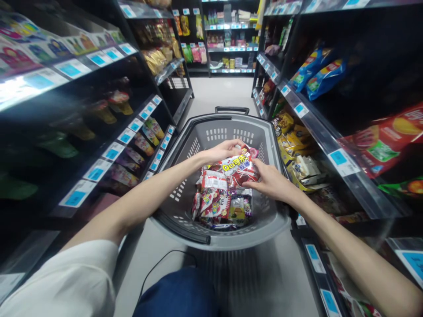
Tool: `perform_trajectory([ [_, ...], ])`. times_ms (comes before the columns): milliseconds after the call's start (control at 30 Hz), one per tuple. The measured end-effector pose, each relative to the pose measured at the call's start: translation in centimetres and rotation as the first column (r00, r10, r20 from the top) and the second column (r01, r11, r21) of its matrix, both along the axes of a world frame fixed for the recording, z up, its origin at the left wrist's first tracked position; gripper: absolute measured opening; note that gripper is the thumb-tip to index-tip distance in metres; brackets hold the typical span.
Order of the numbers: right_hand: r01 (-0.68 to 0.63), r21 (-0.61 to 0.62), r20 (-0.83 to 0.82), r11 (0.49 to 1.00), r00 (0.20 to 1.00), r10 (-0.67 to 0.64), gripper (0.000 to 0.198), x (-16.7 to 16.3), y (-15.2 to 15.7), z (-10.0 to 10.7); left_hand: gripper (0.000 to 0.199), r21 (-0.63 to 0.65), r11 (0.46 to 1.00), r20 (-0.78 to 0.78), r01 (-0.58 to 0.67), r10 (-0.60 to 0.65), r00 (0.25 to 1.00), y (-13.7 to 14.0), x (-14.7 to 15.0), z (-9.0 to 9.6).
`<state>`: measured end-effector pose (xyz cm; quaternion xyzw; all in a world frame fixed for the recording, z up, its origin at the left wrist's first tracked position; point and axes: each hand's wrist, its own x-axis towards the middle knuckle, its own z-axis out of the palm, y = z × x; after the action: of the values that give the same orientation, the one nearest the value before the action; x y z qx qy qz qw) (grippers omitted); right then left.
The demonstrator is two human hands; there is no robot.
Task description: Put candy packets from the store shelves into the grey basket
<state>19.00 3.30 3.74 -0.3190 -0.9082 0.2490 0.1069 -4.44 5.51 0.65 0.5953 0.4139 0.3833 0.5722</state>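
Both my hands reach into a grey plastic shopping basket (228, 242). They hold a red and white candy bag (236, 165) with yellow lettering between them, over the pile inside. My left hand (226, 149) is at the bag's far left edge, its fingers curled over the top. My right hand (269, 178) grips the bag's right side, thumb and fingers closed on it. Beneath and in front lie several red and white candy packets (214, 202), and a yellow-green packet (237, 209) sits beside them. The lower part of the pile is hidden.
Shelves with blue price tags (112, 152) line the left side. On the right shelf are blue chip bags (325, 75) and a red chip bag (386, 141). The aisle floor (218, 92) runs to a back shelf (231, 49). A black cable (155, 264) lies by my knee.
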Motion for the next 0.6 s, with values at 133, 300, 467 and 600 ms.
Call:
perform_trajectory([
  [133, -0.018, 0.03, 0.033, 0.999, 0.999, 0.017, 0.053, 0.11, 0.08, -0.33, 0.023, 0.015, 0.999, -0.015, 0.033, -0.032, 0.999, -0.16, 0.06, 0.03],
  [300, -0.036, 0.041, 0.049, 0.999, 0.998, 0.034, 0.053, 0.18, 0.18, -0.59, 0.025, 0.0, 0.998, 0.011, 0.07, -0.07, 0.997, 0.0, -0.02, -0.42],
  [467, -0.027, 0.037, 0.017, 0.999, 1.0, 0.027, 0.056, 0.3, 0.25, -0.9, 0.028, 0.012, 0.997, -0.016, 0.074, -0.074, 0.997, -0.15, 0.12, -0.32],
  [600, -0.002, -0.008, -0.032, 1.0, 1.0, 0.002, 0.061, 0.2, 0.37, -0.91, 0.03, 0.052, 0.995, -0.109, 0.085, -0.079, 0.991, 0.1, -0.62, -0.45],
])
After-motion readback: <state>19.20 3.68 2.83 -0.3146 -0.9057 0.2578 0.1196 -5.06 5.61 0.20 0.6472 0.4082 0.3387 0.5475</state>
